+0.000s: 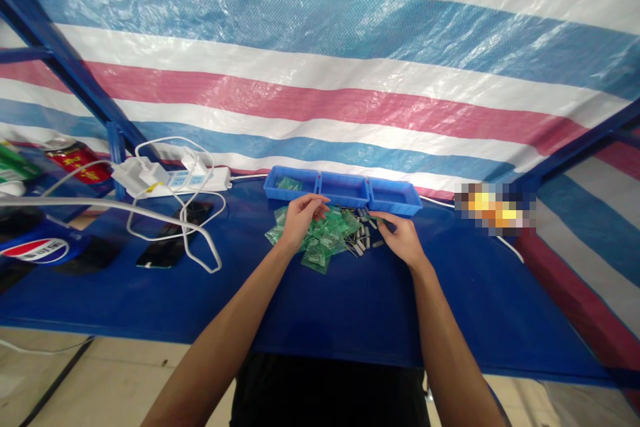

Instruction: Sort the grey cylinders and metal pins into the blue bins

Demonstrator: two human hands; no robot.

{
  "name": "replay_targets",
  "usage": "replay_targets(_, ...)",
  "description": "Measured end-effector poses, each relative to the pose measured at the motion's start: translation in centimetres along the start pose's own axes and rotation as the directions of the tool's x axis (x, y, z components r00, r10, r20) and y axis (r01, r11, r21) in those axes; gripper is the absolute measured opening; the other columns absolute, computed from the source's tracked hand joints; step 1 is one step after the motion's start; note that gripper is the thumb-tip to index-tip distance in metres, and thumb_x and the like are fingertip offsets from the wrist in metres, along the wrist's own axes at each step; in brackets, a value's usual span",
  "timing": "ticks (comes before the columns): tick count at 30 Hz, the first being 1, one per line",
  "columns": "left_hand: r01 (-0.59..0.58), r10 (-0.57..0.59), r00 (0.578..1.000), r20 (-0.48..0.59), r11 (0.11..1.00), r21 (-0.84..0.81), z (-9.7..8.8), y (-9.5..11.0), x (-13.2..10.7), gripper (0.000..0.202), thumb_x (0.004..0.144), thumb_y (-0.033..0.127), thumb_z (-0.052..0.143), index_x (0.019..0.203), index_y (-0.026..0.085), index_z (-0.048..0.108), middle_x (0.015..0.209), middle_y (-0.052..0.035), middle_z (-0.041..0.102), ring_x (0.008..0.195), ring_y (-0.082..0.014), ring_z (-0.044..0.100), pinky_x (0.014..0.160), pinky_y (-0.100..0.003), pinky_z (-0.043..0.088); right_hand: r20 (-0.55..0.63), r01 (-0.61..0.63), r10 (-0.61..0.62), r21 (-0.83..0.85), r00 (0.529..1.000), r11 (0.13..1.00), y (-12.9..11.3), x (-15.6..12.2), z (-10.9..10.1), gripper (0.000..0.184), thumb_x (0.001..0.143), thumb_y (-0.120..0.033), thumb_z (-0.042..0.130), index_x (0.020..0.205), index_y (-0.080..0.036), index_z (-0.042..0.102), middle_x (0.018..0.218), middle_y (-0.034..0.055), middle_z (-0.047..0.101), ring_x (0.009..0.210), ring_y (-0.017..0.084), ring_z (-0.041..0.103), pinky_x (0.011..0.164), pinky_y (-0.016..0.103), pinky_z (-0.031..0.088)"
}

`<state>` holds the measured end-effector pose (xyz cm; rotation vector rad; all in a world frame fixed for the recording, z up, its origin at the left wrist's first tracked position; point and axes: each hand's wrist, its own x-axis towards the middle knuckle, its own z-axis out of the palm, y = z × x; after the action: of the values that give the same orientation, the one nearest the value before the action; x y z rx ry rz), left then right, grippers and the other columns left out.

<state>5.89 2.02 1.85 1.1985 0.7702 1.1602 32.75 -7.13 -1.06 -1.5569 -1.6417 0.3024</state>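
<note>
Blue tbl: L hand curled over green pkts, R hand bent by silvery pcs, grips unclear.

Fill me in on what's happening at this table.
A person is working with both bare hands at a dark blue table. The left hand is over a heap of thin, flat green pieces; the right hand is at small silver cylindrical parts beside that heap. Whether either hand grips anything is too small to tell. Behind them stands a row of three blue plastic bins, the left one containing some similar green pieces.
</note>
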Motion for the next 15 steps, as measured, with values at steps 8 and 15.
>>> replay_targets(8, -0.147, 0.142, 0.988, 0.06, 0.985, 0.091, 0.6, 0.6, -0.6, 0.022, 0.087, 0.035, 0.068, 0.09, 0.016, 0.078, 0.073, -0.0033, 0.073, 0.058, -0.0125, 0.061, 0.058, -0.025, 0.045, -0.285, -0.006, 0.142, 0.428, 0.948, 0.904, -2.1, 0.7, 1.4, 0.036, 0.088, -0.041, 0.078, 0.119, -0.023, 0.075, 0.114, 0.0084, 0.081, 0.103, 0.027, 0.077, 0.098, 0.044, 0.059)
replay_targets(15, -0.281, 0.234, 0.953, 0.191, 0.918, 0.28, 1.7, 0.7, -2.0, 0.031, 0.087, 0.043, 0.077, 0.102, 0.016, 0.075, 0.08, -0.0039, 0.073, 0.07, -0.015, 0.064, 0.067, -0.026, 0.05, -0.132, -0.087, 0.262, 0.727, 0.956, 0.681, -5.0, 0.5, 4.4, 0.044, 0.069, -0.038, 0.094, 0.106, -0.025, 0.074, 0.088, 0.0007, 0.08, 0.075, 0.02, 0.075, 0.074, 0.034, 0.063)
